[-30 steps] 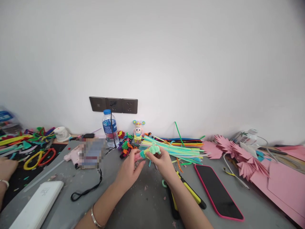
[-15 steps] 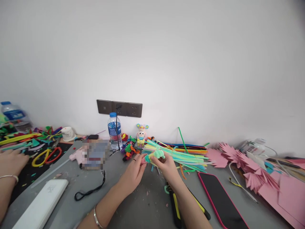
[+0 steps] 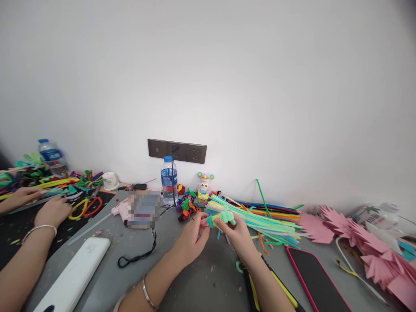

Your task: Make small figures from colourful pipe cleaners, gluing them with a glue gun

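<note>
Between my two hands is a small fuzzy pipe-cleaner figure (image 3: 225,215) in mint green, with yellow and pink parts. My left hand (image 3: 193,236) pinches its pink end at the left. The fingers of my right hand (image 3: 235,232) are closed round its green and yellow part. Just behind lies a bundle of pastel pipe cleaners (image 3: 256,219). A finished-looking doll (image 3: 203,189) with big eyes stands upright by the wall, beside a cluster of multicoloured fuzzy pieces (image 3: 187,203).
Yellow-handled pliers (image 3: 276,281) lie under my right forearm, beside a pink-edged phone (image 3: 316,277). A water bottle (image 3: 169,180), white power bank (image 3: 76,273) and red-and-yellow scissors (image 3: 86,208) are leftward. Another person's hands (image 3: 53,210) work at far left. Folded pink paper (image 3: 364,242) lies right.
The view has turned left, so things sit further right in the picture and more of the other person's hands shows. My hands still hold the figure.
</note>
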Demonstrator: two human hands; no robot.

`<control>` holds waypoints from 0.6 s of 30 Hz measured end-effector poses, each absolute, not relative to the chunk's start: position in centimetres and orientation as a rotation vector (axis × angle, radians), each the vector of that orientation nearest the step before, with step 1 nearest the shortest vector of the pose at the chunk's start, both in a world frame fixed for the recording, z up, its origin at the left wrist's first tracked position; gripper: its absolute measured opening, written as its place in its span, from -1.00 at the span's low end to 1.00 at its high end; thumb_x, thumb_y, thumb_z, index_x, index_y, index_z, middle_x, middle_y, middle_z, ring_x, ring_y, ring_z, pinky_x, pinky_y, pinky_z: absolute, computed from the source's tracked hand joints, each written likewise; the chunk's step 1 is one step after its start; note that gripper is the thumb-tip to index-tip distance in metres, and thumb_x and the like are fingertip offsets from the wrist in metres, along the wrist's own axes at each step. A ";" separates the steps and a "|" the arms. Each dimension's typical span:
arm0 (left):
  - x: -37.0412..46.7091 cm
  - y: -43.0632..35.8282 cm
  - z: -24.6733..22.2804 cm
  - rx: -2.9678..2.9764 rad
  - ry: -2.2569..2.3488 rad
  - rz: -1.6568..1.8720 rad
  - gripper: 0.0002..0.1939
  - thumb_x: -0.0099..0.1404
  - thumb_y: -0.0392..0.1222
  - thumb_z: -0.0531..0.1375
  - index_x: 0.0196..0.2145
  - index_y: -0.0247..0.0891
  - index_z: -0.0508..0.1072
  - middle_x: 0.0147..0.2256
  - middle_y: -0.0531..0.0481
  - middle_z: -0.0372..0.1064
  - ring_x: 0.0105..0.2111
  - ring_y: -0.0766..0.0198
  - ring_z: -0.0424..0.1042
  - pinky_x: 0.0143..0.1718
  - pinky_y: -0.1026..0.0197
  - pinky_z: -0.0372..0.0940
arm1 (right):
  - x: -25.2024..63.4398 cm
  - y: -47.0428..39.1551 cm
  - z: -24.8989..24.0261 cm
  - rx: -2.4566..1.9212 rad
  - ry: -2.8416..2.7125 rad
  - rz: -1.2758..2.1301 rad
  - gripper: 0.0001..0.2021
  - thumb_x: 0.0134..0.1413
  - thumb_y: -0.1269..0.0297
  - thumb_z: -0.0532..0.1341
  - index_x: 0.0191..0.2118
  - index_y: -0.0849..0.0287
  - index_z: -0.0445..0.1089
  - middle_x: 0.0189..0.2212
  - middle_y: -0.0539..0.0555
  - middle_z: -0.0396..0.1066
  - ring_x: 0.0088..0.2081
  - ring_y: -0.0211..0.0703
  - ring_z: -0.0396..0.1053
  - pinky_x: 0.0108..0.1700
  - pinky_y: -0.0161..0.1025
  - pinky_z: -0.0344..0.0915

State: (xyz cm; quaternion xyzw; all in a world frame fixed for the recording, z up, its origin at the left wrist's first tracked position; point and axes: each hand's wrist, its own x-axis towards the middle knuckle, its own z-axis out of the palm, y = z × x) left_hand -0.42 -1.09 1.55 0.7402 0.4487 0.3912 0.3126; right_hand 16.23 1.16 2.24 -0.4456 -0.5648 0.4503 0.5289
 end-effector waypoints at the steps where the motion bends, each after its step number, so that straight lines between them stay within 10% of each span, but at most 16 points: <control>1: -0.4 -1.2 1.5 1.949 1.198 1.037 -0.73 0.36 -0.17 0.02 0.00 -0.22 0.24 -0.20 -0.11 0.41 -0.19 0.11 0.40 -0.16 0.12 0.27 | 16.2 1.1 2.3 -1.064 -1.346 1.077 -0.64 -0.16 -0.03 0.36 -0.44 0.20 0.39 -0.49 0.05 0.37 -0.40 -0.09 0.30 -0.33 -0.23 0.26; 18: -0.2 -1.0 1.3 2.069 1.189 0.960 -0.88 0.41 -0.21 -0.06 -0.24 -0.20 0.23 -0.28 -0.04 0.34 -0.29 0.19 0.34 -0.30 0.23 0.18 | 16.3 1.0 2.5 -1.068 -1.380 1.057 -0.62 -0.16 -0.07 0.35 -0.44 0.19 0.43 -0.48 0.10 0.43 -0.39 -0.03 0.35 -0.32 -0.21 0.29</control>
